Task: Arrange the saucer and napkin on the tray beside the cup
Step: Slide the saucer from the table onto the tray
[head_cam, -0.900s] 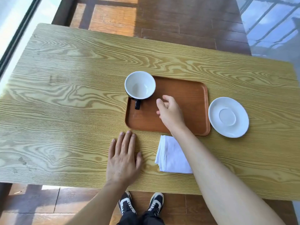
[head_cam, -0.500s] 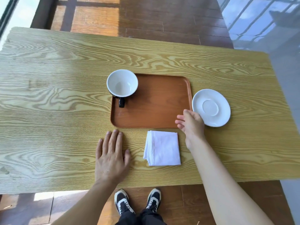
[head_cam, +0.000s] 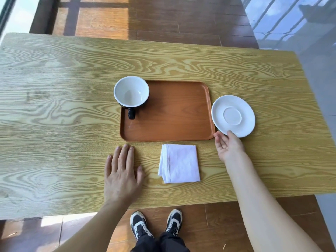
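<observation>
Head view: the right hand [head_cam: 229, 146], palm up and fingers spread, touches the near rim of the saucer [head_cam: 233, 116], just beside the tray [head_cam: 174, 124]. The napkin [head_cam: 180, 163] (folded) lies near the tray's front edge. The left hand [head_cam: 121, 171] rests flat, holding nothing; 1 cup [head_cam: 131, 91] stands on the tray.

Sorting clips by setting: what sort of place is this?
Probably a café or dining area: a wood-grain table with a serving tray, cup and saucer, on plank flooring.

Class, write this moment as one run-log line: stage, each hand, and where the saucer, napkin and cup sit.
stage: reaching for saucer | right hand: open, at saucer near rim | left hand: flat on table | napkin: on table | cup: on tray
</observation>
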